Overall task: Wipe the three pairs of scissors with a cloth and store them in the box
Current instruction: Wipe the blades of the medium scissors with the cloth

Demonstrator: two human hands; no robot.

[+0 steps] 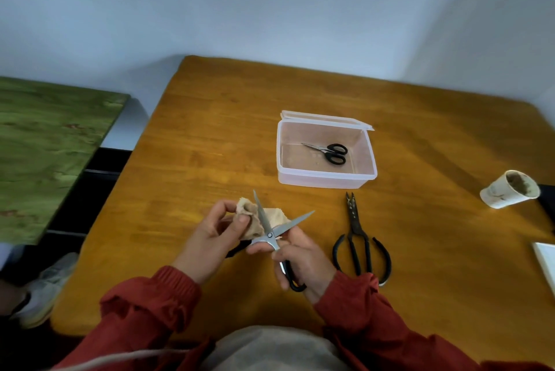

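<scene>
Right hand (303,259) grips the black handle of the steel scissors (269,235), blades spread. Left hand (210,235) pinches a beige cloth (277,217) at the left blade. Black shears (357,238) lie on the wooden table (210,145), just right. Farther off, an open clear plastic box (327,182) holds small black-handled scissors (329,152).

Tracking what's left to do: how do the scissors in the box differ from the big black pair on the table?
The small scissors lie inside the clear box; the large shears lie on the table outside it. The small scissors have bright blades pointing left; the large shears look dark, pointing toward the box. Both are closed, with black handles.
</scene>
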